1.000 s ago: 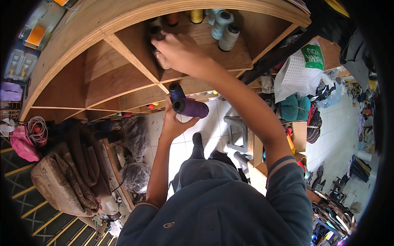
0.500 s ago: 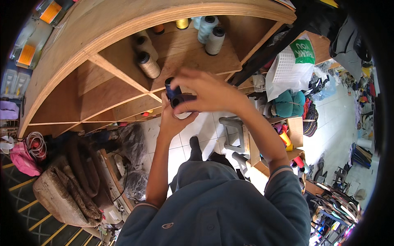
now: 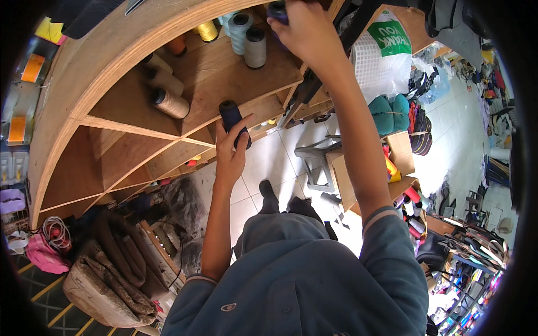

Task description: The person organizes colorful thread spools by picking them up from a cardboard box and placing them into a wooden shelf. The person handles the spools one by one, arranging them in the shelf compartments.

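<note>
Wooden shelf (image 3: 241, 84), bare along near edge (image 3: 269, 95), dark spools (image 3: 230, 113) in hands (image 3: 230, 154)

The wooden shelf (image 3: 224, 81) carries thread spools (image 3: 172, 104) in beige, orange, yellow, light blue and grey.

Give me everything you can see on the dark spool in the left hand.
The spool is slim and roughly cylindrical, with what looks like dark navy thread and a black upper end. It is tilted, that end toward the picture's upper left. The left hand grips it, fingers hiding part of its middle. In view it overlaps the wooden shelf edge; contact there can't be told.
</note>
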The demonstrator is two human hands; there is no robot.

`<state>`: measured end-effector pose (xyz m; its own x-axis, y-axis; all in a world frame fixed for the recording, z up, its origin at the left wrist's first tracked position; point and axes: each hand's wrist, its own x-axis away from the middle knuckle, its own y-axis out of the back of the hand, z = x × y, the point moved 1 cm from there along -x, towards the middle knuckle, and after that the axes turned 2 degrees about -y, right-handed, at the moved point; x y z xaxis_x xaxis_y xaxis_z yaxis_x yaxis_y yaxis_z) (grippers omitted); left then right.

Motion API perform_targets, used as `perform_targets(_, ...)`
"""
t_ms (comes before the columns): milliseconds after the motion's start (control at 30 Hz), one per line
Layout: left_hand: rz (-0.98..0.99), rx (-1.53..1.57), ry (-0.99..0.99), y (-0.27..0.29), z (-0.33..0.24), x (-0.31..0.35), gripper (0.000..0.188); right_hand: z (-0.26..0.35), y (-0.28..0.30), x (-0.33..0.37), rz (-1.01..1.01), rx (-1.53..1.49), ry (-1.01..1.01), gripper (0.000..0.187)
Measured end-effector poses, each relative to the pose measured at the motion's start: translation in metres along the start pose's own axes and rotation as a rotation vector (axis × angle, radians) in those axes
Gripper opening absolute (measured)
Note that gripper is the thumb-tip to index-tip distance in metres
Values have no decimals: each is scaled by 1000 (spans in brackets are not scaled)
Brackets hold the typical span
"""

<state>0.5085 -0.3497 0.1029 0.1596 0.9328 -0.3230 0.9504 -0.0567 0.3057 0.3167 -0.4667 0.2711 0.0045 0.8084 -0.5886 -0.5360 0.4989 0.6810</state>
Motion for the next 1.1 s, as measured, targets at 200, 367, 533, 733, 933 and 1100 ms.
perform_targets(200, -33, 142, 141, 0, 1, 13, 42, -58, -83, -56, -32, -6, 181, 25)
perform_targets(367, -11, 133, 128, -2, 10, 25, 54, -82, -120, -88, 58, 79, 115, 26)
perform_targets(533, 9, 241, 201, -3, 8, 35, 82, -87, -150, -108, 131, 124, 83, 27)
perform_targets(733, 14, 283, 252, -6, 0, 37, 78, -92, -166, -121, 173, 160, 51, 29)
perform_targets(933, 56, 288, 262, -9, -1, 31, 91, -90, -171, -128, 191, 168, 42, 30)
perform_targets(1100, -55, 220, 190, -3, -6, 17, 86, -74, -165, -127, 154, 144, 89, 32)
